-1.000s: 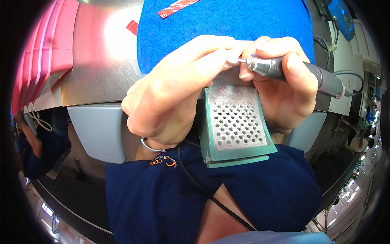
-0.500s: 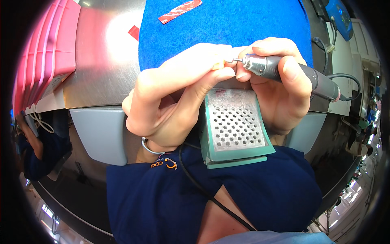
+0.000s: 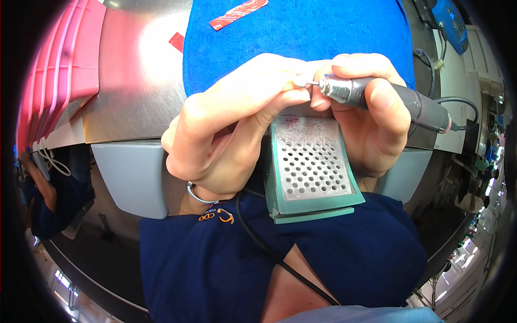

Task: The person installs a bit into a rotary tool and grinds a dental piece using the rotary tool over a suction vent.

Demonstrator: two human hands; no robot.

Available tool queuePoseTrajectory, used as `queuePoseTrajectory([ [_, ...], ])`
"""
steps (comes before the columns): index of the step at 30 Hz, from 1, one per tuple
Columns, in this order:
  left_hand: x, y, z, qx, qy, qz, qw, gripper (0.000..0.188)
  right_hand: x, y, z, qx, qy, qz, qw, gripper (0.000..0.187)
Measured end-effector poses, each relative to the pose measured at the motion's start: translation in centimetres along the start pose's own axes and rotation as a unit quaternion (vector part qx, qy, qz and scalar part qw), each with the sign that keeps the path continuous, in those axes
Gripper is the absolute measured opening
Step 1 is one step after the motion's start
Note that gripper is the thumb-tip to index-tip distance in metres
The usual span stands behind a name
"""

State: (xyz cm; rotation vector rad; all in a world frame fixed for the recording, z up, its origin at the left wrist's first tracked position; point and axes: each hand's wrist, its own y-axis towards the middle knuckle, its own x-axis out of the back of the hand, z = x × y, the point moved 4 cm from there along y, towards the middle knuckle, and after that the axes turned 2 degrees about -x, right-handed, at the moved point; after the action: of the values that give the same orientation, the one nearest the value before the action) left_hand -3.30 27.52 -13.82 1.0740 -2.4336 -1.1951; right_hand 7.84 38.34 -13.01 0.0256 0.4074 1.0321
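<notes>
My right hand [image 3: 385, 121] is closed round a black rotary handpiece [image 3: 423, 109] with a silver metal nose. A thin bur [image 3: 313, 83] juts leftward from that nose. Between the thumb and finger of my left hand [image 3: 226, 118] a small pale piece [image 3: 299, 81] is pinched, mostly hidden by the fingertips. The bur's tip reaches this piece; whether it touches I cannot tell. Both hands are close together, just above a green-framed dust suction vent [image 3: 316, 203] with a perforated metal top.
A blue towel [image 3: 301, 37] covers the metal bench [image 3: 129, 81], with a red strip [image 3: 238, 14] on it and another red scrap [image 3: 176, 42] beside it. At the left stands a pink bin [image 3: 59, 70]. Grey armrests [image 3: 132, 177] flank the vent. The handpiece cable [image 3: 469, 104] loops right.
The left fingertips and the pale piece have shifted slightly, and more of the piece's pale end shows at the bur. The right hand keeps its grip on the handpiece, barely moved.
</notes>
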Motion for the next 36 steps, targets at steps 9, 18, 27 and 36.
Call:
queuePoseTrajectory([
  [9,-0.16,0.33,-0.09,0.015,-0.042,0.009,0.999,0.028,-0.13,0.11,0.0,0.004,-0.015,-0.007,1.0,0.04],
  [18,-0.1,0.13,-0.11,0.012,-0.024,0.008,1.0,0.027,0.06,-0.04,-0.2,0.012,-0.015,0.01,1.0,0.04],
  [27,-0.17,0.17,0.05,0.015,-0.07,0.001,0.997,0.029,-0.19,0.1,-0.25,0.012,0.019,0.012,1.0,0.039],
  [36,-0.11,0.26,-0.11,-0.002,-0.04,0.024,0.999,0.028,-0.08,0.01,-0.36,0.024,0.014,0.01,1.0,0.038],
])
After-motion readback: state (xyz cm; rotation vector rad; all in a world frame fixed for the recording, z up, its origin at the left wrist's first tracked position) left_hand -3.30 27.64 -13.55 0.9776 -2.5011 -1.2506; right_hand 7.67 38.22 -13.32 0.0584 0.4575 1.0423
